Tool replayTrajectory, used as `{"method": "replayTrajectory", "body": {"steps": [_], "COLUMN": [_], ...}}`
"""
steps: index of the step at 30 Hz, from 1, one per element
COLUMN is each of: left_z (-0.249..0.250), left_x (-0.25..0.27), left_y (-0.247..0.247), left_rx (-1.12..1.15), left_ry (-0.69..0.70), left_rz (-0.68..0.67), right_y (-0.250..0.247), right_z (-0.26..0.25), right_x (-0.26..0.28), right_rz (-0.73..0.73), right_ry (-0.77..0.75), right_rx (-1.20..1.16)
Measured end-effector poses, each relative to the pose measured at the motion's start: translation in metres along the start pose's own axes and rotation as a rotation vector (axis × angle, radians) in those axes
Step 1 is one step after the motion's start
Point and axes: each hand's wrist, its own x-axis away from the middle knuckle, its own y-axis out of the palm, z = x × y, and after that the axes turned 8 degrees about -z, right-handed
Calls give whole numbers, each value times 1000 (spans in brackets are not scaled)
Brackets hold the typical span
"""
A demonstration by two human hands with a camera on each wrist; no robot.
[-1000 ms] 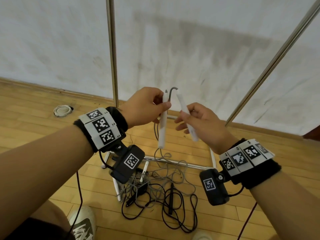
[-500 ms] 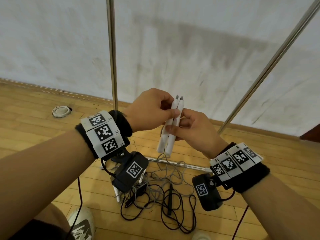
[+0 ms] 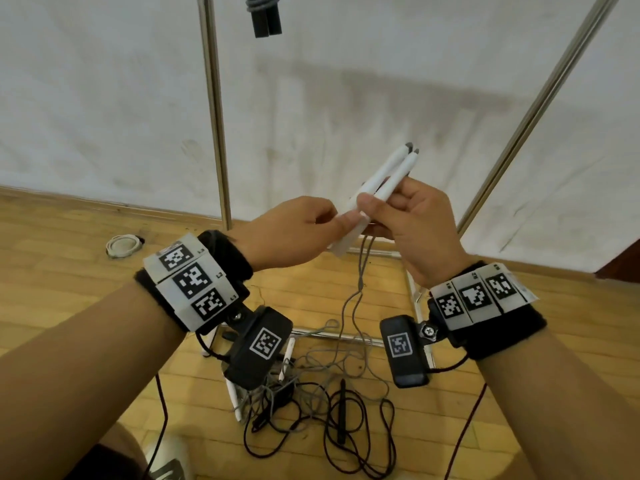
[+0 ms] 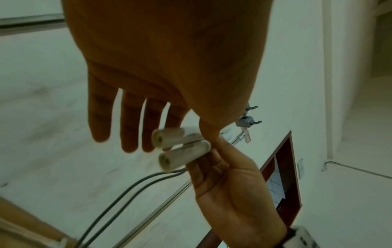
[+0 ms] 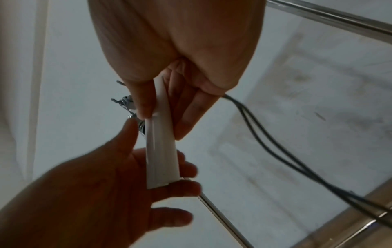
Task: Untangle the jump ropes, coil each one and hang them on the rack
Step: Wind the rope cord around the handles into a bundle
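White wall (image 3: 381, 81) fills the top of the head view, wooden floor (image 3: 52, 271) below it. The rack's steel poles (image 3: 214, 116) rise at 12 and 2 o'clock, and a dark-handled coiled rope (image 3: 265, 15) hangs at 12 o'clock, top edge. Down at 6 o'clock, the tangled pile of ropes (image 3: 311, 403) sprawls across the floor around the rack's base bar. Centre frame: the right hand (image 3: 415, 223) has fingers curled round both white handles (image 3: 384, 181), held side by side and tilted toward 1 o'clock. The left hand (image 3: 291, 233) has its fingers nearly straight, its thumb touching the handles' lower ends. The grey cord (image 3: 360, 271) drops from the right hand toward 6 o'clock into the pile.
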Motion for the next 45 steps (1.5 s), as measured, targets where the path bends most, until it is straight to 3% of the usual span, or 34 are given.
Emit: {"method": "replayTrajectory", "body": {"steps": [3,6,13,17,20,23,32,35,41,45], "left_z": [1,0,-5,-13,-15,-16,-50,-56,-55,-52], "left_x": [2,0,-10,-15,-19,-25,-40,-45,-53,-57], "left_y": [9,14,8,-4,-9,-11,-19,-17,-2,7], "left_rx": [228,430,427,432,458,490,524,523,468,434], "left_ry": [72,110,174,182,204,222,109,37,-34,-48], "left_rz": [-121,-116,-85,-87,-150,-173,148,220,192,120], "right_y": [3,6,-24,-59,-57,-47,-42,-38,-22,-12], "right_z": [-4,-3,-13,-10,2,18,46,49,56,60], "right_x": [0,1,-1,-11,-21,-27,-39,-42,-41,-39], "right_rz": [17,44,-59,183,55,-74,67,44,-141,-158], "right_ry": [-33,-46,38,-40,13,9,89,126,52,80], "right_rx": [0,32,326,521,635,588,32,-8,-5,-78]}}
